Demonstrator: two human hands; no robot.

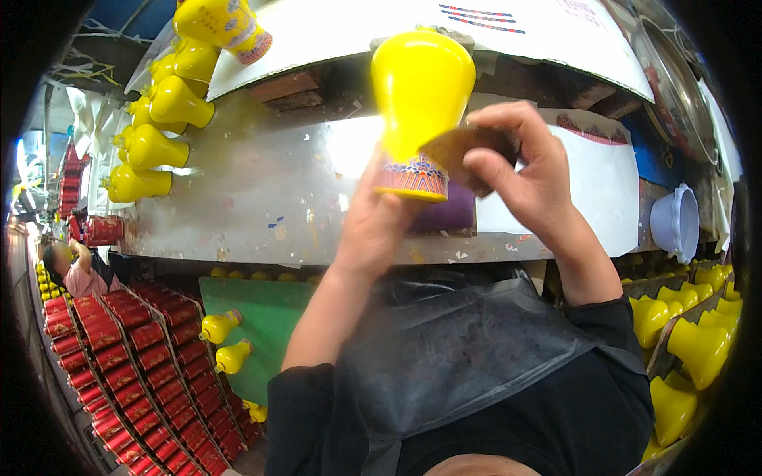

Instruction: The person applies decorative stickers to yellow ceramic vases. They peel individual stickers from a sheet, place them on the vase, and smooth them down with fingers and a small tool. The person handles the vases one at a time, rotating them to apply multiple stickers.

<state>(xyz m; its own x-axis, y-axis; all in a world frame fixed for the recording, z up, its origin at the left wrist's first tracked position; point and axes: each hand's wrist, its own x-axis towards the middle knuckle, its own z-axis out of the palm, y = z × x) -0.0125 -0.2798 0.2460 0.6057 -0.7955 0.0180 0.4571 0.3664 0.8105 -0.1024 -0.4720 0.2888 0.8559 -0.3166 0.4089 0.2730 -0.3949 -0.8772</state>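
Observation:
A glossy yellow vase (423,87) stands tilted over the worktable, wide shoulder away from me and narrow foot toward me. Around its foot runs a patterned red, blue and white band (413,176). My left hand (371,218) is closed on the vase near that foot, its fingers partly hidden behind it. Pinched between thumb and fingers of my right hand (530,163) is a flat brown scraper-like piece (470,155). Its edge meets the lower side of the vase, just above the band. Beneath the foot lies something purple (448,214), mostly covered.
A white sheet (571,202) with a patterned strip lies at right, beside a pale blue tub (675,224). Several yellow vases (159,147) line the table's left. Red cylinders (151,373) are stacked lower left, near a distant person (87,274). More yellow vases (698,349) fill racks at right.

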